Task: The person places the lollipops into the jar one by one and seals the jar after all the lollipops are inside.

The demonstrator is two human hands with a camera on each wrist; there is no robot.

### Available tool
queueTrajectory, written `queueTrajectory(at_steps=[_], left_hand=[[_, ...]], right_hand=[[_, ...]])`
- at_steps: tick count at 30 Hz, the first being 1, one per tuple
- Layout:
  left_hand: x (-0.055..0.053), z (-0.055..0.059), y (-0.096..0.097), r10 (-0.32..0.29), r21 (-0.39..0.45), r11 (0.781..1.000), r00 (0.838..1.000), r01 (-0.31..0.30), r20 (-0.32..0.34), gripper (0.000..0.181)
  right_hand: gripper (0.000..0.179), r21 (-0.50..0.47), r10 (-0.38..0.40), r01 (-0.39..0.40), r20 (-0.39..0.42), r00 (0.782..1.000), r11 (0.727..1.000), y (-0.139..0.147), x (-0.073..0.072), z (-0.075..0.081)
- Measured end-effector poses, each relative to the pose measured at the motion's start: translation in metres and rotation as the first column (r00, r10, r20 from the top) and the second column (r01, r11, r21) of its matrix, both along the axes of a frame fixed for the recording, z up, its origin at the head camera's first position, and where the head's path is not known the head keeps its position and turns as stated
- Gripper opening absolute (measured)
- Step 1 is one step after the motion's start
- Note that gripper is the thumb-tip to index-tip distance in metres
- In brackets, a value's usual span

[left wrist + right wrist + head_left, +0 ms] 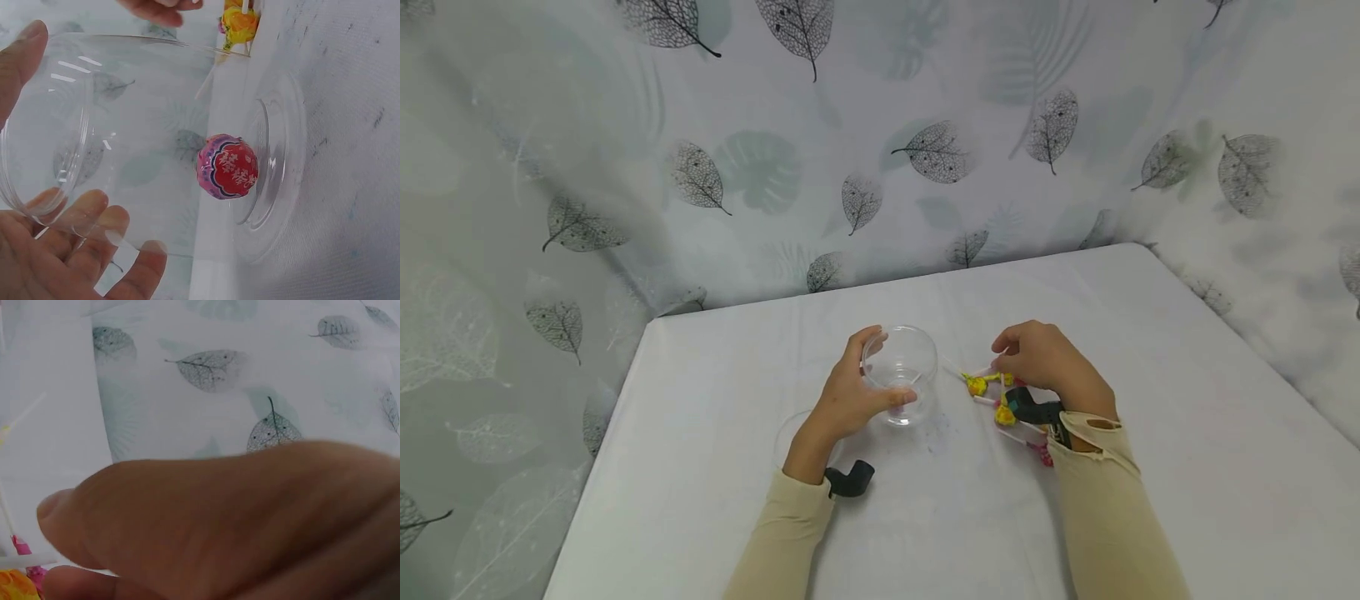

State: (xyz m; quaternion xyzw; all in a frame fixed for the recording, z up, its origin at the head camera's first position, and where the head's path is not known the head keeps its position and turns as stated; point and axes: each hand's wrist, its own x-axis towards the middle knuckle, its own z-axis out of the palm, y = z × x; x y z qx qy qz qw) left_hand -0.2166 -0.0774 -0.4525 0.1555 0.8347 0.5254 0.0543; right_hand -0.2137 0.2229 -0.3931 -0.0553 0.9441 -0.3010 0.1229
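My left hand (850, 392) grips a clear plastic jar (904, 357), its thumb on one side and its fingers on the other. A lollipop in a pink and red wrapper (227, 167) shows inside, near the jar's base. My right hand (1041, 360) hovers over a small group of lollipops with yellow wrappers (976, 385) and pink ones (1043, 454). In the right wrist view, its thumb and forefinger stand apart, with the end of a white lollipop stick (28, 559) close to the gap. Part of the group is hidden beneath this hand and wrist.
A clear round lid (784, 442) lies on the white-covered table (700, 500), partly behind my left wrist. Leaf-patterned curtains (880, 125) stand behind the table and along its sides. A black camera sits on each wrist.
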Motion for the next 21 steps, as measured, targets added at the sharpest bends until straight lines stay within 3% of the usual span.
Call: queueTrajectory(at_steps=[9,21], left_hand=[[-0.001,0.001,-0.001,-0.011,0.001,1.000,1.000,0.011,0.000,0.107],[0.000,0.001,-0.001,-0.023,0.014,1.000,0.999,0.024,-0.022,0.105]], right_hand=[[0.020,0.013,0.028,-0.030,0.105,0.994,0.999,0.005,-0.004,-0.012],[0.026,-0.006,0.019,-0.019,0.175,0.984,1.000,0.007,-0.009,-0.017]])
